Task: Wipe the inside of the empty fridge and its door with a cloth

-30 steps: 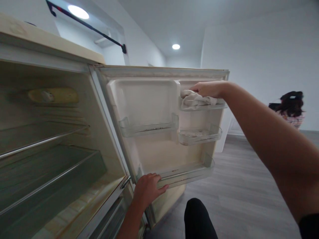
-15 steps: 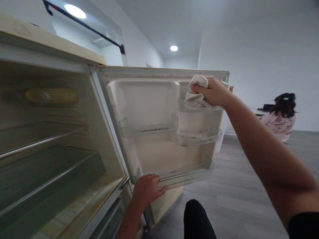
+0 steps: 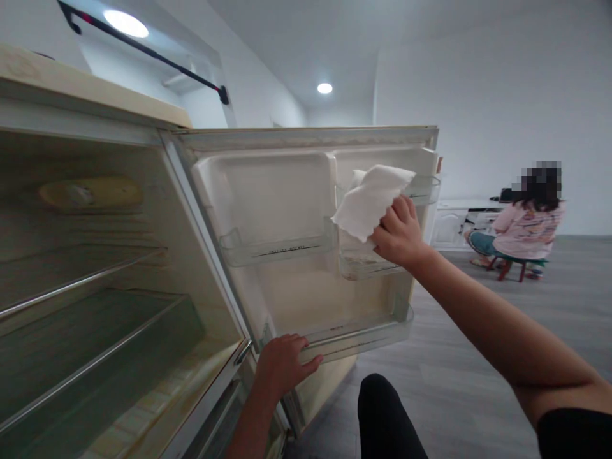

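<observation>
An old cream fridge stands open in front of me, its door (image 3: 268, 191) swung out to the right. My right hand (image 3: 399, 233) grips a white cloth (image 3: 370, 201) and holds it up in front of the small upper door shelf (image 3: 423, 189), just above the middle small shelf (image 3: 363, 266). My left hand (image 3: 282, 363) is curled over the left end of the bottom door shelf (image 3: 354, 335). The door shelves look bare.
The fridge interior (image 3: 95, 299) at left has wire shelves and a yellowed lamp cover (image 3: 90, 193). A person in a pink top (image 3: 523, 223) sits on a low stool at the far right by a white cabinet. My dark-clad knee (image 3: 382, 414) is below. Grey floor stretches right.
My right hand has lifted the cloth out of the upper small door shelf and dropped lower, in front of the middle shelf; the cloth has unfolded. The left hand has stayed on the bottom shelf.
</observation>
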Demonstrator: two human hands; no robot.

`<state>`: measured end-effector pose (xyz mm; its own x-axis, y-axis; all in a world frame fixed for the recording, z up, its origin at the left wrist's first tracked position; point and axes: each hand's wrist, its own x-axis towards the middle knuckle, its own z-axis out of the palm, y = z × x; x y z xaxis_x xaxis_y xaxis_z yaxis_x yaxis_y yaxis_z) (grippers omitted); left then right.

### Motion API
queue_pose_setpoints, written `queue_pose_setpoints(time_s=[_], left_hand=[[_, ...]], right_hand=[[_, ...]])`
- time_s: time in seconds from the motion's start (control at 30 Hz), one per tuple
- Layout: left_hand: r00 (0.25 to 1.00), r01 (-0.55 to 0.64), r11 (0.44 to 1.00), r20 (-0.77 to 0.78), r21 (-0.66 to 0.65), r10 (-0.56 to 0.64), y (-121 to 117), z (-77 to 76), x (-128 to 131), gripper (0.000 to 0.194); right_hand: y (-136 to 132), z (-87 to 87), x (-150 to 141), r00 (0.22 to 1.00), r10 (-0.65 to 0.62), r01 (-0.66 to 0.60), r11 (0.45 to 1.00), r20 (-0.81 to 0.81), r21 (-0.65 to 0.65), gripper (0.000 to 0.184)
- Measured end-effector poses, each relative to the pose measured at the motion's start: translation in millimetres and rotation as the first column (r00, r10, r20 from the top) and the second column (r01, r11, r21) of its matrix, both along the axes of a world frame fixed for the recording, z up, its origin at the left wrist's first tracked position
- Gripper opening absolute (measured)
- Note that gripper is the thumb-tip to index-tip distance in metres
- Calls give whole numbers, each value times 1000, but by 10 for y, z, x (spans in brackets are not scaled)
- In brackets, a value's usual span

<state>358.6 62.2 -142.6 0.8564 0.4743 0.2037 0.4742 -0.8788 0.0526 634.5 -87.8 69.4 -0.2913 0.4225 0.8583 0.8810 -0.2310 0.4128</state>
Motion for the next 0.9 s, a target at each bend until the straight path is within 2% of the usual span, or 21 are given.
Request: queue_pose_setpoints(time_s=[0.1,0.17,0.27,0.37,0.47,0.57,0.63,0.7,0.73,0.77,0.83,0.87,0.9], left_hand=[[1000,-10,1000,-4,-6,10,-13,3,5,48],[1000,-19,1000,-10,-10,19,-26,11,12,48],[1000,-27,999,-15,-18,26,-48,29,29,48],[999,-34,999,-14,-24,33,-67,52,49,48],[999,-45,998,-20,-31,45,-77,70,59,49],[999,-46,998,-26,-32,45,-75,70,55,50],[999,-48,998,-24,-28,47,-69,63,46,50],[999,-47,999,-25,-28,46,-61,55,35,50],[999,-45,999,-25,-29,44,-57,51,30,50],[999,-41,999,-25,-31,40,-54,50,25,51],[999,-36,999,-24,-36,35,-51,51,16,49],[999,-35,999,-24,-37,34,-51,55,12,48],[999,-36,999,-23,-38,35,-53,61,8,47]], right_hand=[[-207,-73,250,983,-164,169,984,-87,52,32],[-356,-41,378,957,-248,266,957,-154,114,42],[-540,82,521,945,-266,302,932,-189,199,55],[-639,150,578,969,-158,200,951,-188,236,57],[-635,58,483,977,-82,121,973,-196,197,51],[-501,-122,261,984,14,-9,999,-175,33,42],[-338,-211,106,961,143,-165,984,-238,-75,36],[-138,-243,-3,864,277,-326,944,-421,-48,33],[-36,-239,-31,771,344,-390,920,-536,29,32],[62,-226,-44,645,406,-439,890,-648,121,33],[232,-187,-36,342,484,-506,817,-806,276,40],[298,-167,-26,234,485,-546,782,-843,299,45],[349,-150,-20,185,471,-597,751,-862,282,51]])
